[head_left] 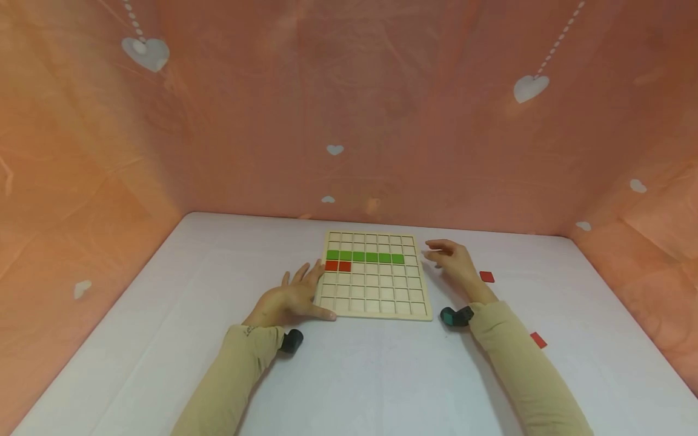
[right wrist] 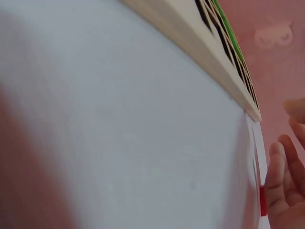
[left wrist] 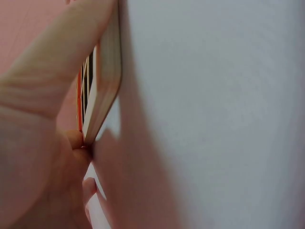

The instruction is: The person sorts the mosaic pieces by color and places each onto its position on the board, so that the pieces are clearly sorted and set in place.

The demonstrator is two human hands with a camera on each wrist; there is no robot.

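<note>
A pale wooden grid board (head_left: 378,307) lies on the white table. Several green square tiles (head_left: 372,257) form a row across it, and two red tiles (head_left: 339,266) sit in the row below, at the left end. My left hand (head_left: 297,298) rests spread at the board's left side, its thumb by the near left corner. In the left wrist view that thumb (left wrist: 62,52) runs along the board's edge (left wrist: 110,62). Just beyond the right edge, my right hand (head_left: 455,263) hovers with fingers loosely bent; nothing shows between the fingers (right wrist: 281,176).
Two loose red tiles lie on the table to the right: one tile (head_left: 487,277) beside the right wrist, another tile (head_left: 537,340) beyond the right forearm. Dark wrist cameras (head_left: 291,342) sit at both cuffs. An orange cloth with hearts (head_left: 349,109) surrounds the table.
</note>
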